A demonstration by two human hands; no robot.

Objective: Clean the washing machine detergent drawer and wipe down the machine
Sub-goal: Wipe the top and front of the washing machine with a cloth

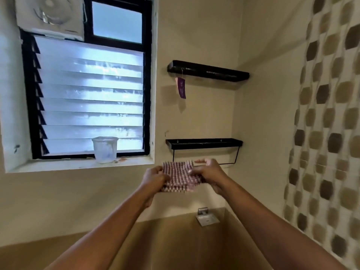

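Red-and-white checked cloth [180,177] hangs bunched between both hands, held up in front of a cream wall [194,114]. The left grip [153,179] is clenched on the cloth's left edge, with its fingers curled round the fabric. The right grip [209,172] pinches the right edge, fingertips pressed into the folds and thumb lying along the upper hem. Both bare forearms reach up from the bottom of the view. The cloth is blurred, so its folds are hard to read, but it looks doubled over in more than one layer.

Just above the hands a black lower shelf [203,144] is fixed to the wall, with a thin rail [226,163] slung beneath it. The cloth's top edge sits level with that rail; whether they touch cannot be told. Higher up is a black upper shelf [208,71], from whose left end a purple tag [181,88] dangles on a string.

To the left is a black-framed window [87,94] with frosted louvre panes. A translucent cup [105,150] stands on the sill [68,165], near the window's right side. A white fan [50,16] fills the window's upper left corner. Below the hands a small metal dish [207,218] is mounted where the cream paint meets brown tile. At far right a surface [327,133] carries rows of brown and tan patches.
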